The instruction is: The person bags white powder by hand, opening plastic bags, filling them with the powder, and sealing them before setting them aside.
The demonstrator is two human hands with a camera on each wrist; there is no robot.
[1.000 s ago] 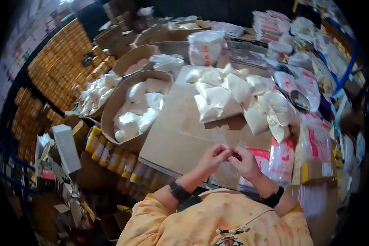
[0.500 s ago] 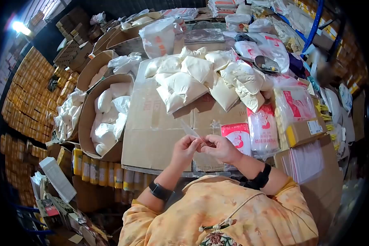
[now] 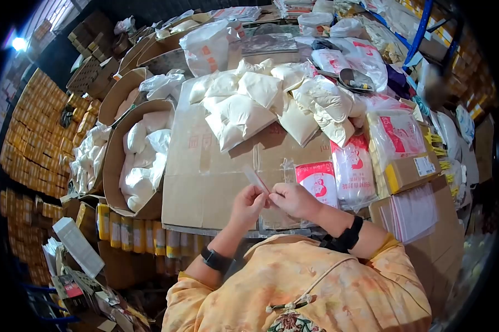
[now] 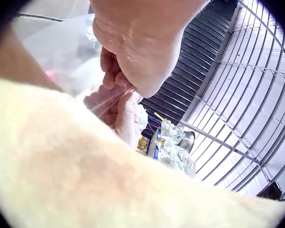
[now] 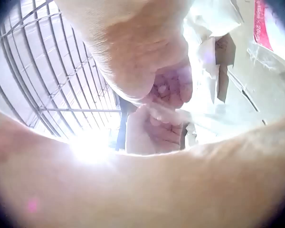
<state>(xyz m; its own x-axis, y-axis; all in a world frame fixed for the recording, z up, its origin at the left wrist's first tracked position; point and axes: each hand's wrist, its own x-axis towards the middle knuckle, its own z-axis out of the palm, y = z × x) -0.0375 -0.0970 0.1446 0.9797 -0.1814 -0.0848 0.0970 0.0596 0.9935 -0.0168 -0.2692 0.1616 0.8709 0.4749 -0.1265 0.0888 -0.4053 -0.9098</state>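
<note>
Above the front of a cardboard sheet (image 3: 199,193), both hands meet and pinch a clear plastic bag (image 3: 254,176) that has a reddish line along its edge. The left hand (image 3: 247,206) grips it from one side, with thumb against curled fingers. Fingertips of the right hand (image 3: 296,200) pinch the same edge, right beside the left ones. In the left wrist view, thin clear film (image 4: 106,103) stretches between the two hands. Bags filled with cream-white powder (image 3: 241,119) lie piled beyond the hands. A pink-and-white printed pack (image 3: 317,184) lies close to the right hand.
A round cardboard bin (image 3: 112,180) of white bags stands at left, near stacked yellow boxes (image 3: 36,124). On the right are another pink-printed pack (image 3: 353,171), a metal scoop (image 3: 355,81) and a small carton (image 3: 413,174). A white sack (image 3: 206,48) stands at the back.
The head view has turned, so the table appears shifted left and upward. Both hands stay together on the clear bag, which now tilts up to the left above the left fingers.
</note>
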